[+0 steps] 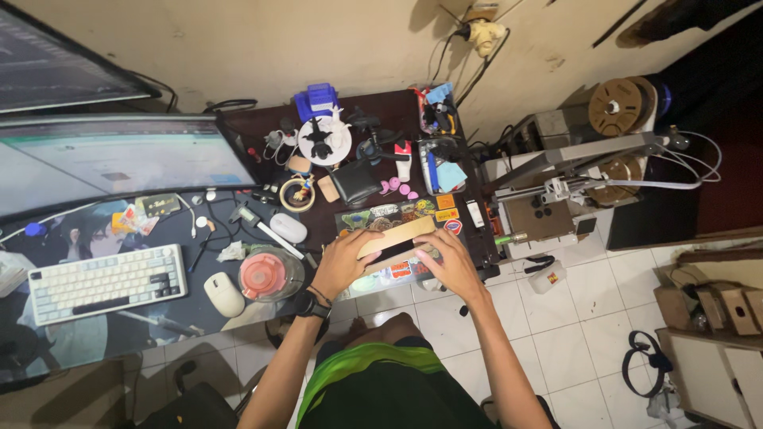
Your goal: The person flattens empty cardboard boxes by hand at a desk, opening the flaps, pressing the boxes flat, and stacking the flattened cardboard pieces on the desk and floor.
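While over the sticker-covered laptop (397, 238), both hands (397, 258) clamped on a tan wooden board (395, 235).

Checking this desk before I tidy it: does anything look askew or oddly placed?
The tan flat piece held by the left hand and right hand lies tilted across the sticker-covered surface. A white bottle lies on the floor tiles.
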